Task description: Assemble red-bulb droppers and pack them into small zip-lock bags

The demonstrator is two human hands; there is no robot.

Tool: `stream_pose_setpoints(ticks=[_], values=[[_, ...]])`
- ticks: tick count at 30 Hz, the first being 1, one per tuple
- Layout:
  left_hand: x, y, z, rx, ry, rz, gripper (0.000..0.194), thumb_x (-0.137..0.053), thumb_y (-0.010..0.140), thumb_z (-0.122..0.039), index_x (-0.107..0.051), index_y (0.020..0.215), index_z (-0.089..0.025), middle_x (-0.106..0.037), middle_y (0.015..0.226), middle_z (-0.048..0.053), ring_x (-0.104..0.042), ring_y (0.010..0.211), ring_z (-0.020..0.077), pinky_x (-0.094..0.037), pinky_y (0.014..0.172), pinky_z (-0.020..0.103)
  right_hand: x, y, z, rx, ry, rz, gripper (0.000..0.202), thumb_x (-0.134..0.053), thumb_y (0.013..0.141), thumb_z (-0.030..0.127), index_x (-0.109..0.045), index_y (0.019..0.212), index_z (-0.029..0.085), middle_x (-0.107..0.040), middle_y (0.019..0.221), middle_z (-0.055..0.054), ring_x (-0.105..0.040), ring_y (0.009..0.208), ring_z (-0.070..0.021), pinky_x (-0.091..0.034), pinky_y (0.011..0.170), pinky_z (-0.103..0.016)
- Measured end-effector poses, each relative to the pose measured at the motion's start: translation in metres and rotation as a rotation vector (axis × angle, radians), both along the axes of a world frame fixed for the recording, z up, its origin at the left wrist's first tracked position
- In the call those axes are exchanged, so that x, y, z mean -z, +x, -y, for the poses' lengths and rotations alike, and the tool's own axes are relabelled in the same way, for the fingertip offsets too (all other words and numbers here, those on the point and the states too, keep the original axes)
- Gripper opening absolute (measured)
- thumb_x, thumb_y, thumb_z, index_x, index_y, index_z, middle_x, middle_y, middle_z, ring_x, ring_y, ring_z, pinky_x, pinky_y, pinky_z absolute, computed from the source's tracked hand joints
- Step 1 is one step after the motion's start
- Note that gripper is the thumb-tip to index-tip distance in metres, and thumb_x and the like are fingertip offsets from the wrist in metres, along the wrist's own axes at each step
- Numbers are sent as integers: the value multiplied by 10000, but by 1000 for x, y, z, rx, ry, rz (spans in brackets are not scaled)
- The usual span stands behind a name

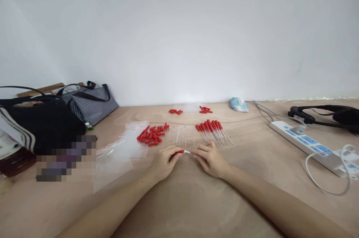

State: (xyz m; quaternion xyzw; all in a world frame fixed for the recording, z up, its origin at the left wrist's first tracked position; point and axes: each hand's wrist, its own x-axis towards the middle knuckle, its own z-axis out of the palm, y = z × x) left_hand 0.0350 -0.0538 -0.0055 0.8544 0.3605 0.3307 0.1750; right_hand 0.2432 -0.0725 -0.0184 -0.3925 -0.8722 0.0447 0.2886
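Left hand (163,161) pinches cap (179,152), right hand (210,159) tube (187,152); toward surface's (190,200) far edge, capped tubes (211,126) look done, bare tubes (181,135) remain.

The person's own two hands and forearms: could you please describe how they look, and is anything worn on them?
The left hand and right hand are ungloved, with no ring visible. The left forearm and right forearm show no sleeve, watch or bracelet.

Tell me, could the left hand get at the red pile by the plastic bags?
Likely yes: the red pile lies just beyond the left hand, and nothing seems to stand between. Its fingers are pinching a red piece, though, so they would probably need to let go first.
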Motion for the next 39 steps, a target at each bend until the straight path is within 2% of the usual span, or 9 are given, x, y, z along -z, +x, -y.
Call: stream_pose_setpoints(ticks=[5,9,12,19,29,32,35,37,39], values=[[0,-2,1,20,15,3,185,-424,848,-202,-604,828,-162,-618,738,28,-572,672,137,-442,616,240,-4,-3,3,-46,-9,5,274,-372,882,206,-563,1078,221,-609,795,-32,-519,729,-127,-243,714,-301],[-2,-2,5,107,25,-42,190,-410,853,-203,-587,797,-165,-599,730,26,-560,672,131,-435,624,231,-9,-1,5,-71,-42,57,258,-367,877,201,-615,941,222,-599,736,-14,-493,662,-116,-221,700,-303],[-2,-1,7,133,52,-77,191,-398,855,-201,-577,799,-167,-589,724,24,-554,669,129,-432,626,230,-9,0,6,-56,-9,95,255,-366,867,195,-621,865,205,-588,701,-13,-473,635,-116,-204,686,-305],[1,0,8,148,152,-119,199,-377,865,-222,-550,796,-153,-569,720,39,-539,673,144,-424,624,243,-6,-4,6,-64,88,112,253,-351,846,159,-603,868,181,-585,706,-24,-438,599,-117,-192,658,-304],[1,2,8,187,161,-141,189,-374,863,-201,-538,782,-151,-566,725,44,-523,672,145,-418,627,250,-5,-11,6,-81,56,107,243,-351,858,161,-591,894,170,-586,718,-24,-449,632,-117,-203,658,-296],[-1,2,7,157,109,-138,175,-384,863,-210,-542,804,-161,-575,753,40,-537,704,148,-429,657,257,-11,-12,6,-35,73,160,210,-394,849,192,-604,869,186,-595,751,-31,-466,698,-133,-205,671,-303],[-1,-3,3,52,106,-106,137,-471,825,-251,-533,928,-185,-584,866,43,-544,816,172,-435,740,294,-17,-9,2,61,72,217,186,-447,822,223,-627,787,191,-603,790,-46,-486,780,-160,-213,677,-308],[-1,-10,-3,-76,154,-82,236,-525,788,-276,-510,1009,-194,-569,955,57,-522,906,204,-421,799,341,-20,-3,-6,186,26,189,192,-448,814,216,-636,782,192,-613,787,-44,-508,777,-158,-230,681,-301],[0,-18,-11,-195,199,-68,252,-532,777,-277,-509,1010,-184,-558,983,70,-504,944,226,-406,826,379,-22,5,-19,363,-44,101,203,-437,813,222,-638,828,196,-629,778,-35,-533,752,-152,-257,676,-284]])
